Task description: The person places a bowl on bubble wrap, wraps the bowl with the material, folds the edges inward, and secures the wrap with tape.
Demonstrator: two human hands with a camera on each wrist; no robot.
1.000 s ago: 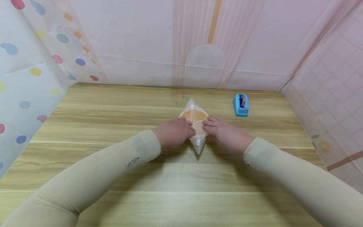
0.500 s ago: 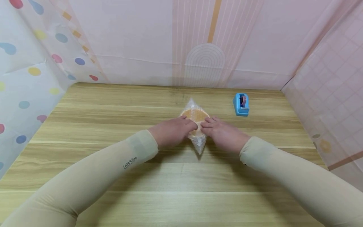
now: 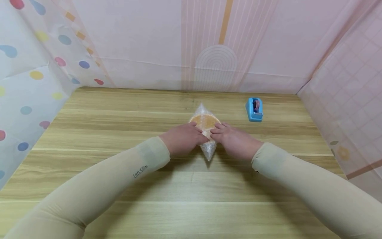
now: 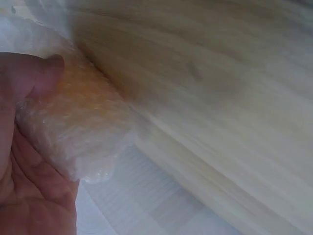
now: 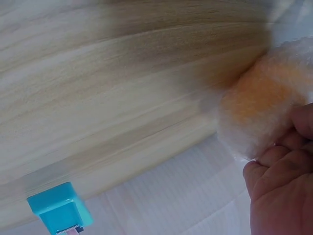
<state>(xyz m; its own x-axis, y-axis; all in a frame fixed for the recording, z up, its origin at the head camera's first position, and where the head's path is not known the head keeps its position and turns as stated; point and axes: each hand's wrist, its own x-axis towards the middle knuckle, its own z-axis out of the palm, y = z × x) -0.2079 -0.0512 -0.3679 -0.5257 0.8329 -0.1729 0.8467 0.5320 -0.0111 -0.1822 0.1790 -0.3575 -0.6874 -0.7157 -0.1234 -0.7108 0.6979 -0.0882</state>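
Observation:
A round, flat orange object in clear bubble wrap (image 3: 206, 120) lies on the wooden table, its wrap drawn to a point at the far and near ends. My left hand (image 3: 184, 138) grips its left side, fingers over the top. From the right, my right hand (image 3: 235, 139) holds the opposite edge. In the left wrist view the thumb lies across the bubble wrap (image 4: 88, 115), with the palm beneath its edge. Curled right fingers meet the side of the wrapped bundle (image 5: 261, 100) in the right wrist view. What the orange object is stays hidden under the wrap.
A blue tape dispenser (image 3: 254, 110) with a roll of tape stands at the back right of the table (image 3: 191, 199). It also shows low in the right wrist view (image 5: 61, 208). Patterned cloth walls (image 3: 143, 43) border the table at the back and sides.
Left fingers and thumb have shifted slightly over the wrap. The right fingers have crept a little to the left across it. The bundle has stayed nearly in place.

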